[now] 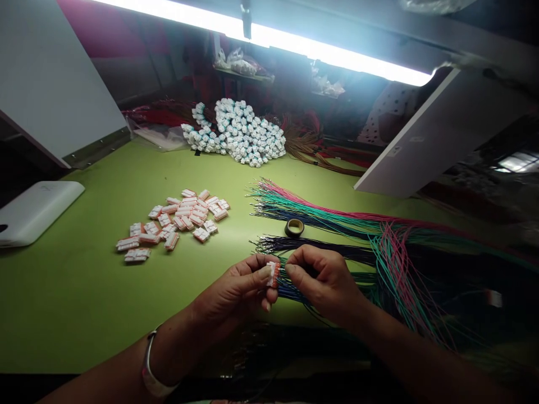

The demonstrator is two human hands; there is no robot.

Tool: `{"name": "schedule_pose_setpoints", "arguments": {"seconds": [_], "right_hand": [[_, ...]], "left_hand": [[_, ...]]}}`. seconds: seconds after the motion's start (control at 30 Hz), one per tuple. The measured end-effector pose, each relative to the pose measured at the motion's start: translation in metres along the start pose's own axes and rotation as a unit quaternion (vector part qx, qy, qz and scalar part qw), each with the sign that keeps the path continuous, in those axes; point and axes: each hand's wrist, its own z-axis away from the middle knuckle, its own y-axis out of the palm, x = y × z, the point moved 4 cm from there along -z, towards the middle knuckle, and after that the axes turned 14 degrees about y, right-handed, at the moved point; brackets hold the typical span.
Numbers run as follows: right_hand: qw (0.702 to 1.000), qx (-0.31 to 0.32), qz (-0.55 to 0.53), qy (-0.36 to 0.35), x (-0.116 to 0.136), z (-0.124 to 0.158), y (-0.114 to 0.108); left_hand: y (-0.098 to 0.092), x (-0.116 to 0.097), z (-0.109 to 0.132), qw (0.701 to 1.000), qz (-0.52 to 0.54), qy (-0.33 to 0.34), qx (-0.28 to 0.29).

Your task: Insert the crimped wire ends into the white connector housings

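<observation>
My left hand (242, 286) pinches a small white and orange connector (273, 274) over the green table (84, 292). My right hand (320, 278) is closed in a pinch on thin wires right beside the connector, touching its right side. Blue and green wires (295, 293) run out under that hand. Bundles of pink, green and dark wires (337, 216) lie spread on the table to the right. A loose group of several white and orange connectors (177, 221) lies to the left of my hands.
A big heap of finished white connectors (242, 132) sits at the back. A small tape roll (294, 227) lies between the wire bundles. A white flat device (36, 210) rests at the left edge. Slanted white panels (50, 78) stand left and right.
</observation>
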Motion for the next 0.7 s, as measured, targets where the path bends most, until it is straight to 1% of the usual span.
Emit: {"name": "schedule_pose_setpoints", "arguments": {"seconds": [0.23,0.43,0.53,0.7], "right_hand": [[0.999,-0.026,0.039,-0.024,-0.0036,0.0013,0.0011],[0.998,-0.023,0.050,-0.020,-0.0047,0.0026,0.0034],[0.999,-0.008,0.040,0.013,-0.0054,0.0014,0.0048],[0.993,0.033,-0.032,0.109,-0.0094,-0.0024,0.0095]], "left_hand": [[-0.0005,0.0003,-0.0009,1.000,0.000,-0.001,-0.009],[-0.0019,0.0016,-0.0004,1.000,-0.012,0.000,-0.008],[-0.0011,0.0023,0.0001,1.000,-0.025,0.007,-0.005],[0.0014,0.0014,0.0006,0.997,-0.059,0.047,0.003]]}}
